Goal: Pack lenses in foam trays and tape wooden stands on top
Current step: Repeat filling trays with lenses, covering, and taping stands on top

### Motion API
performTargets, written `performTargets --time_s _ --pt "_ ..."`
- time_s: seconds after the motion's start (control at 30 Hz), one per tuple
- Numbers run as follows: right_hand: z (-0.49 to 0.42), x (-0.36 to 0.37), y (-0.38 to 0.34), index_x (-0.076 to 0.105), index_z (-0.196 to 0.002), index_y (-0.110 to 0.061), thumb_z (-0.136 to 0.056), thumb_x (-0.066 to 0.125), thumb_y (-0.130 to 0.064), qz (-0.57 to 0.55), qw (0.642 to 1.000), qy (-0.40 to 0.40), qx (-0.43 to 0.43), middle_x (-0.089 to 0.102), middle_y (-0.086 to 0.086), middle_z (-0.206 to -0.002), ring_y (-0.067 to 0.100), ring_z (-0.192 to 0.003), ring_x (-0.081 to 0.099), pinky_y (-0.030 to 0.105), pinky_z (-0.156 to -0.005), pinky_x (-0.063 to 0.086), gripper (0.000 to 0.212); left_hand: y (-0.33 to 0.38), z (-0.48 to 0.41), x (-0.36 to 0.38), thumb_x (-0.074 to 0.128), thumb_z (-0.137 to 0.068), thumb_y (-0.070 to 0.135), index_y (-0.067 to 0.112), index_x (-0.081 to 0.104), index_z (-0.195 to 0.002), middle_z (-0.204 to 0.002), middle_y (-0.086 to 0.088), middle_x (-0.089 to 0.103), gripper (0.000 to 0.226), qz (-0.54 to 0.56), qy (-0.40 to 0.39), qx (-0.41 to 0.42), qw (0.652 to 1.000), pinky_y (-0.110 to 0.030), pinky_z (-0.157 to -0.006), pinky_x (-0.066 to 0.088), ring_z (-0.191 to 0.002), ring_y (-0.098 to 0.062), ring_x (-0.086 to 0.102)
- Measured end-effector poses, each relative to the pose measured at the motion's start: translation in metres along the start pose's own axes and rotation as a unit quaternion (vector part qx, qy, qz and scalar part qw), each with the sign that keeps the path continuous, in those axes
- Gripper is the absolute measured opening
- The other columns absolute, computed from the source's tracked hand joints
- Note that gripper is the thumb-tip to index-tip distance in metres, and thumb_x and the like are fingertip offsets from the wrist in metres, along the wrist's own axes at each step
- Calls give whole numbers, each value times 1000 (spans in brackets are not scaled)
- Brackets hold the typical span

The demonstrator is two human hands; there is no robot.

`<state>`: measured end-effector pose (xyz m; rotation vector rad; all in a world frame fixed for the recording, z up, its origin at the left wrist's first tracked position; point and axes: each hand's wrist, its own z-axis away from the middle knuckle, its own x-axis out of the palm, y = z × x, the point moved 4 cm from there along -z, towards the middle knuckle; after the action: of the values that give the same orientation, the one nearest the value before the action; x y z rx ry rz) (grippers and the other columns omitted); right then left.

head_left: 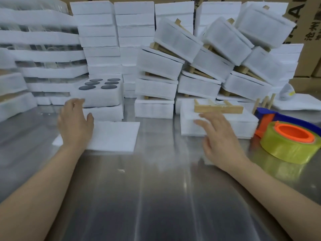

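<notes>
A white foam tray (102, 96) with several dark round lenses (97, 83) stands on another foam block at the left of the steel table (156, 197). My left hand (74, 122) hovers open just in front of it, over the edge of a flat white foam sheet (114, 136). At the right a closed foam pack (239, 124) lies with a wooden stand (218, 106) on top. My right hand (220, 138) is open with spread fingers at the pack's front left corner, holding nothing.
A tape dispenser (291, 141) with a yellow-green roll, orange core and blue frame sits at the right. Finished foam packs with wooden stands (191, 66) are piled behind, some tilted. Empty foam trays (99, 32) are stacked at the back, with cardboard boxes (309, 32) beyond.
</notes>
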<state>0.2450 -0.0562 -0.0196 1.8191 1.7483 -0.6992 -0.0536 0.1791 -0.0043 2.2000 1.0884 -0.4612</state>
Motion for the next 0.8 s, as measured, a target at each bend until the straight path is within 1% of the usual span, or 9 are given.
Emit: performTargets --time_s 0.07,0.1,0.2,0.27,0.37,0.5,0.57,0.67,0.8 --pt "-3 7 -12 64 -112 -4 -65 61 12 -24 997 -19 -75 58 15 -123 34 -121 50 50 -112 31 50 7 -21 3 64 -88 13 7 38 -142 -150 -15 34 60 -10 -7 43 999 -52 -107 27 -136 -36 31" --pt "-4 10 -12 66 -110 -4 -65 61 13 -32 996 -25 -81 60 15 -121 34 -119 52 47 -112 30 48 11 -34 5 66 -88 17 7 33 -146 -154 -13 29 67 -25 -20 67 997 -52 -110 23 -141 -35 24" --pt "-4 14 -1 68 -104 -1 -65 60 18 -67 997 -30 -19 62 17 -115 39 -117 54 50 -106 37 44 10 -74 14 71 -85 30 9 26 -150 -156 -14 29 81 -80 -124 74 986 -50 -116 12 -146 -32 18" --pt "-4 15 2 69 -102 0 -65 59 19 -86 996 -36 13 62 17 -112 38 -116 53 46 -101 41 42 4 -81 24 75 -82 30 10 34 -147 -150 -17 38 80 -96 -200 53 974 -50 -115 17 -140 -34 29" --pt "-6 13 1 71 -93 -1 -66 60 17 -92 995 -39 9 65 12 -99 34 -101 58 42 -86 49 35 3 -83 30 80 -77 19 6 46 -139 -144 -20 43 72 -94 -202 65 973 -48 -109 28 -131 -41 37" --pt "-3 14 3 73 -85 -6 -75 60 8 -122 989 -76 37 67 5 -84 27 -89 60 41 -73 52 22 3 -94 27 80 -76 27 17 54 -132 -136 -20 49 63 -161 -249 40 954 -48 -103 34 -123 -44 38" --pt "-3 14 3 73 -84 -6 -78 58 6 -134 986 -90 45 68 5 -83 25 -90 59 43 -72 52 20 7 -95 22 75 -81 30 23 56 -128 -137 -19 44 51 -195 -240 22 951 -48 -102 31 -124 -42 34" --pt "-4 13 3 73 -83 -6 -79 56 5 -141 984 -98 45 69 6 -83 24 -91 59 43 -73 51 20 16 -88 11 63 -91 29 24 57 -124 -137 -19 43 34 -208 -209 -13 955 -51 -110 17 -131 -36 27" --pt "-2 7 3 73 -81 -5 -78 57 6 -150 984 -78 59 69 6 -81 25 -89 60 44 -71 52 20 38 -75 -33 57 -93 28 19 57 -122 -124 -21 49 30 -188 -144 -24 971 -57 -111 13 -127 -37 29"
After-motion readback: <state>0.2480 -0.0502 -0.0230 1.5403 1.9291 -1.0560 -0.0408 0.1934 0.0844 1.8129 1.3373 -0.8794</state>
